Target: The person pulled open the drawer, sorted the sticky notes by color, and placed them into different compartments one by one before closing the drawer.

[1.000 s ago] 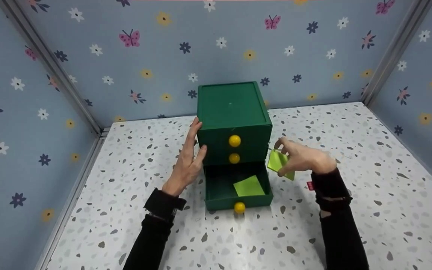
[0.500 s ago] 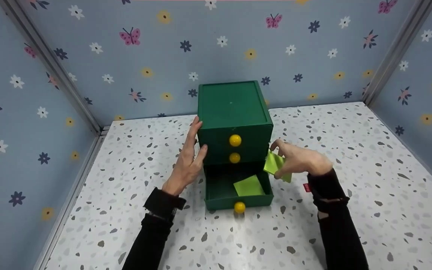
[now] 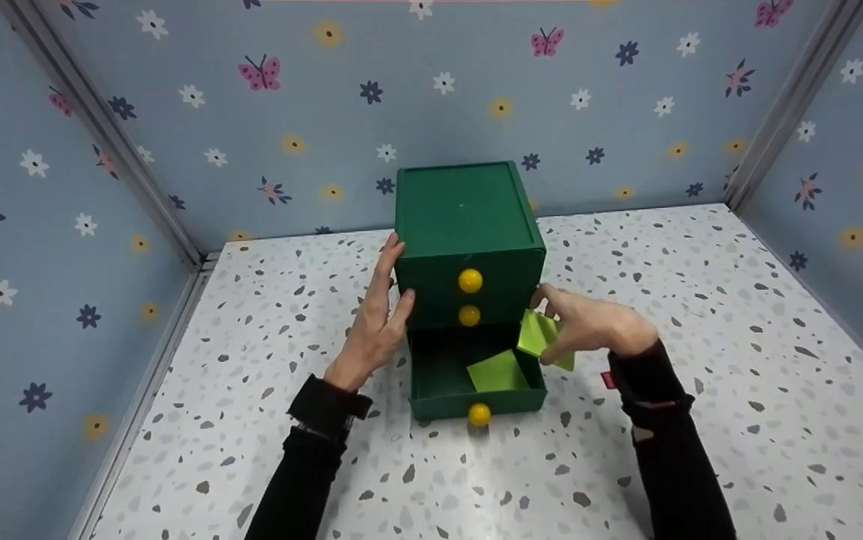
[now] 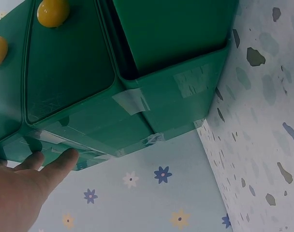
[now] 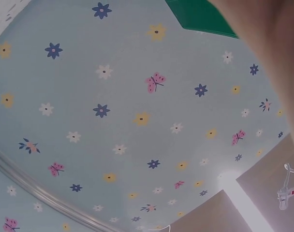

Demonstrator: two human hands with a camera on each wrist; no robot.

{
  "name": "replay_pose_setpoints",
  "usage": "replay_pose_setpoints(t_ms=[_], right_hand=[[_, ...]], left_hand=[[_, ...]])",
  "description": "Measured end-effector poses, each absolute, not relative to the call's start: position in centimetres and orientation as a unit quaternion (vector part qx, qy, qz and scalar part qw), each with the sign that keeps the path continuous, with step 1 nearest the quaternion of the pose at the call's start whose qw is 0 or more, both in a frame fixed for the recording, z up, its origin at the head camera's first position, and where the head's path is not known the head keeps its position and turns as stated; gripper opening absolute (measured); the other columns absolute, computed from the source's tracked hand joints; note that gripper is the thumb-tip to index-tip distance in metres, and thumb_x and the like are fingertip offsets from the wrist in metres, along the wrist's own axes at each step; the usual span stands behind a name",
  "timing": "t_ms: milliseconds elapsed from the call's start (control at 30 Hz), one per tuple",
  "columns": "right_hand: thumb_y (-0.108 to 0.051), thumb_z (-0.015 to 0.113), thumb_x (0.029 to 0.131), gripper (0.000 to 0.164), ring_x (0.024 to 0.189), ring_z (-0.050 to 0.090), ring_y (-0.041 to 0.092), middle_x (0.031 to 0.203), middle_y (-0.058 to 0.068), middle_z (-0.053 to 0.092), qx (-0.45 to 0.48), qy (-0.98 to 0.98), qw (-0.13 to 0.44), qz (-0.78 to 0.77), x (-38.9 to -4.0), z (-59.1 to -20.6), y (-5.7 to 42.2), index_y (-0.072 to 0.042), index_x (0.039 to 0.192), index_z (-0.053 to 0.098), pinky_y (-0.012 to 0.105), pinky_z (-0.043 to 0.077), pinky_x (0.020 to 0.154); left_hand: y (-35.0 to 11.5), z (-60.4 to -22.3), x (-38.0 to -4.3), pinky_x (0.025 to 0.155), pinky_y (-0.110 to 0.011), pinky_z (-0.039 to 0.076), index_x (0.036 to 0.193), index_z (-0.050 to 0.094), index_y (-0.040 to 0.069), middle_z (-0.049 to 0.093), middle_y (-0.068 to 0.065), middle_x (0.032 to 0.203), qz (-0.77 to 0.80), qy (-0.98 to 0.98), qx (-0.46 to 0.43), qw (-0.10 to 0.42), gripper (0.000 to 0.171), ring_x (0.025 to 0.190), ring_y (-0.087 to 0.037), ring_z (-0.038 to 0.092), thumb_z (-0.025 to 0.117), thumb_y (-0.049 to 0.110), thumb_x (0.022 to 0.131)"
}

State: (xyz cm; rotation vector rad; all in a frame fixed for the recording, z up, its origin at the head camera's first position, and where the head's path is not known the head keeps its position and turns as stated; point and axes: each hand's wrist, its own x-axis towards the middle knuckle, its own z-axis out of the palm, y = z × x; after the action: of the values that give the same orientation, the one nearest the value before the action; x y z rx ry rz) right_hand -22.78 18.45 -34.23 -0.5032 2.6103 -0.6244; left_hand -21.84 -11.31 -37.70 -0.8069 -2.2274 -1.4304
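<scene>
A green drawer cabinet [image 3: 465, 210] with yellow knobs stands against the back wall. Its bottom drawer [image 3: 443, 409] is pulled out, and a lime-green paper square [image 3: 497, 373] lies in it toward the right. My left hand [image 3: 371, 330] rests with straight fingers on the cabinet's left side; in the left wrist view its fingertips touch the taped side wall. With thumb and fingers my right hand [image 3: 593, 322] pinches a second lime-green paper, a bent sheet [image 3: 536, 334], over the drawer's right edge. The right wrist view shows only wall and a cabinet corner, not the paper.
The speckled tabletop [image 3: 251, 360] surrounds the cabinet. Flower-patterned walls [image 3: 439, 120] close off the back and both sides, with metal rails [image 3: 101, 127] at the corners. The two upper drawers are pushed in, their knobs [image 3: 470, 281] facing front.
My right hand has moved left and slightly down with the paper, from beside the drawer to over its right edge. My left hand and the cabinet stay in place.
</scene>
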Motion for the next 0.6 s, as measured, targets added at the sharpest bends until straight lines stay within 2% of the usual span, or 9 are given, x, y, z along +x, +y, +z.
replay_pose_setpoints(t_ms=[267,600], right_hand=[[-0.018,0.079,0.068,0.066,0.095,0.055,0.025,0.116,0.017,0.055,-0.232,0.929,0.186,-0.222,-22.2,-34.4,17.2,-0.007,0.122,0.043,0.034,0.046,0.08],[-0.023,0.079,0.07,0.062,0.097,0.051,0.021,0.116,0.011,0.055,-0.28,0.924,0.17,-0.197,-21.8,-35.1,14.8,-0.011,0.122,0.048,0.035,0.045,0.085]], left_hand=[[-11.4,-37.7,-21.9,0.117,-0.051,0.022,0.15,0.017,0.005,0.007,-0.012,0.16,-0.513,-0.792,-0.282,0.173,0.057,0.148,-0.022,0.01,0.042,0.003,0.099],[-11.4,-37.7,-21.9,0.118,-0.049,0.02,0.15,0.017,0.004,0.007,-0.013,0.16,-0.515,-0.789,-0.283,0.176,0.057,0.148,-0.023,0.009,0.042,0.004,0.099]])
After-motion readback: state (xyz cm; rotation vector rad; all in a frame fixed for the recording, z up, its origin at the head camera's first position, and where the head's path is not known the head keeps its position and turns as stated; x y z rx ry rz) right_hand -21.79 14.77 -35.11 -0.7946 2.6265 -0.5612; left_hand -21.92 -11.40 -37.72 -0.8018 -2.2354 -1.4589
